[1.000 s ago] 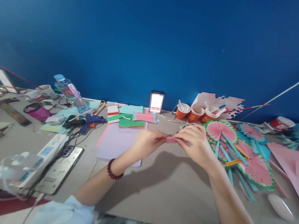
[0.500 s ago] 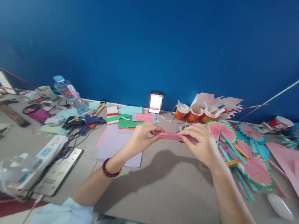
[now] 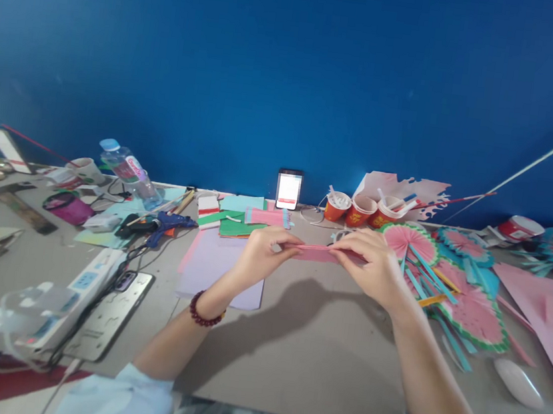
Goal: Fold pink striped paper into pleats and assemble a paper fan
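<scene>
A narrow piece of folded pink paper (image 3: pixel 317 253) is stretched between my two hands, above the middle of the table. My left hand (image 3: pixel 271 247) pinches its left end between thumb and fingers; a dark bead bracelet circles that wrist. At the opposite end my right hand (image 3: pixel 363 258) pinches the paper the same way. Below and left of the hands lie sheets of lilac paper (image 3: pixel 222 274). Just behind them are green paper (image 3: pixel 238 229) and a pleated pink-and-blue piece (image 3: pixel 268 217). Pleated paper fans (image 3: pixel 476 309) lie right of my right hand.
A lit phone (image 3: pixel 288 190) leans against the blue wall, beside red paper cups (image 3: pixel 360 212) holding pens. Leftward are a glue gun (image 3: pixel 168 224), a bottle (image 3: pixel 132 172), a power strip (image 3: pixel 78 297), another phone (image 3: pixel 109 314) and a hammer (image 3: pixel 27 210). A white mouse (image 3: pixel 518 382) sits at right.
The folded pink paper sits at a slightly different angle between my fingers, its layers a little more parted. Both hands stay in nearly the same place. A hand at the far left edge has gone from view.
</scene>
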`<action>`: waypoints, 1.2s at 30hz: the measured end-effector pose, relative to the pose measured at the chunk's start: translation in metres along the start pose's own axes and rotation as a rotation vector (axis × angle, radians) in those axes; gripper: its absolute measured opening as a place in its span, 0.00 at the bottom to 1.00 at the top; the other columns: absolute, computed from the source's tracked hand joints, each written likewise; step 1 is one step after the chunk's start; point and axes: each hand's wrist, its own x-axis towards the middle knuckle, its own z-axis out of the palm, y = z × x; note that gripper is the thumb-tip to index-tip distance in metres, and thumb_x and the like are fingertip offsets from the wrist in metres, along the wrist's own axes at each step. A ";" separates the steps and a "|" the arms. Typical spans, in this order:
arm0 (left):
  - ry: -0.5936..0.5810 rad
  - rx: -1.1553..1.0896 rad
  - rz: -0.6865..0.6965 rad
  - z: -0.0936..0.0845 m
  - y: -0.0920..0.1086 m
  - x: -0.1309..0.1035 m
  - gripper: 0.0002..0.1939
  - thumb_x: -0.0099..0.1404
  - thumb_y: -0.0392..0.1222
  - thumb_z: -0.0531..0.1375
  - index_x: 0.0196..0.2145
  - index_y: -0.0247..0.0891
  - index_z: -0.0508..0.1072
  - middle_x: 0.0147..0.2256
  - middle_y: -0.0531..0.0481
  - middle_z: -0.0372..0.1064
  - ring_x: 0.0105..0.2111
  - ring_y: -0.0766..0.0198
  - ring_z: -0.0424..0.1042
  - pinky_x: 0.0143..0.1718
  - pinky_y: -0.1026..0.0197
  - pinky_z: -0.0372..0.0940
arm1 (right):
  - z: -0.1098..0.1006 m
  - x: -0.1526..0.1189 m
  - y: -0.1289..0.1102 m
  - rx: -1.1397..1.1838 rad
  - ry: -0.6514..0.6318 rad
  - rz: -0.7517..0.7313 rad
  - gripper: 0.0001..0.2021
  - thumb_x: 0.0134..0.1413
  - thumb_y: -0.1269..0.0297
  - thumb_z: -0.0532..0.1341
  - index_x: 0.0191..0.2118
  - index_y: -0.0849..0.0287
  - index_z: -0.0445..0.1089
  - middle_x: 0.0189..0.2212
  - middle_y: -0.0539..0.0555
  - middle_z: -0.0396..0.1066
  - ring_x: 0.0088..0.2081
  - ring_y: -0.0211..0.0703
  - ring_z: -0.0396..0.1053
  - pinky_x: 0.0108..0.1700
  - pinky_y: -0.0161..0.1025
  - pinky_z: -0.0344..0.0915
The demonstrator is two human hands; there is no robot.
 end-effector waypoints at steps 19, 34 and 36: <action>-0.020 -0.405 -0.401 0.004 -0.041 0.013 0.14 0.57 0.49 0.61 0.35 0.36 0.75 0.30 0.50 0.72 0.29 0.66 0.67 0.30 0.66 0.59 | 0.027 -0.003 0.028 0.556 -0.471 0.542 0.14 0.52 0.57 0.58 0.40 0.59 0.73 0.38 0.54 0.75 0.39 0.44 0.71 0.40 0.38 0.67; -0.029 -0.400 -0.418 -0.008 -0.071 0.020 0.16 0.56 0.51 0.60 0.36 0.36 0.77 0.30 0.49 0.72 0.30 0.66 0.67 0.34 0.64 0.61 | 0.026 -0.003 0.043 0.569 -0.444 0.620 0.17 0.46 0.58 0.63 0.43 0.60 0.73 0.33 0.53 0.74 0.36 0.43 0.70 0.42 0.40 0.65; -0.025 -0.389 -0.404 -0.007 -0.075 0.020 0.17 0.57 0.51 0.60 0.37 0.36 0.77 0.29 0.49 0.71 0.30 0.66 0.67 0.34 0.63 0.62 | 0.026 -0.003 0.042 0.544 -0.423 0.617 0.17 0.46 0.59 0.63 0.43 0.59 0.74 0.32 0.53 0.74 0.35 0.42 0.70 0.42 0.39 0.65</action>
